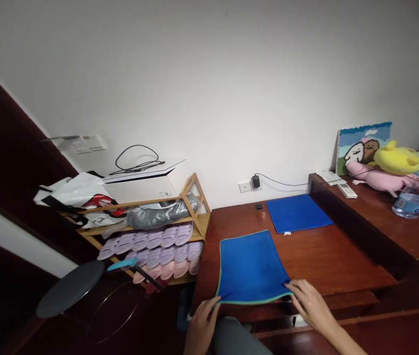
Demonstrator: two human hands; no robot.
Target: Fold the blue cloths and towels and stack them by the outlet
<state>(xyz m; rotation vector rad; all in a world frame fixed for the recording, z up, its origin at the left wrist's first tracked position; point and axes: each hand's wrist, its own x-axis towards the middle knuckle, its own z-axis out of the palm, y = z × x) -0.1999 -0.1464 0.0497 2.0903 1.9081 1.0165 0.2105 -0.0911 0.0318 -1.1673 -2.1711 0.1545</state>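
Note:
A blue cloth with a green edge (250, 266) lies spread on the reddish-brown desk (328, 256), its near edge at the desk's front. My left hand (202, 323) pinches the near left corner between thumb and fingers. At the near right corner, my right hand (311, 303) has its thumb and fingers closed on the cloth. Small folds show beside both hands. A second, darker blue cloth (298, 213) lies flat farther back, near the wall, with a small white tag on its near edge.
On the raised surface at right are a water bottle (412, 199), plush toys (398, 160), a remote (347, 191) and a picture (361, 143). A slipper rack (204, 222) stands left of the desk, near a round stool (71, 288). A plugged-in charger (256, 181) is on the wall.

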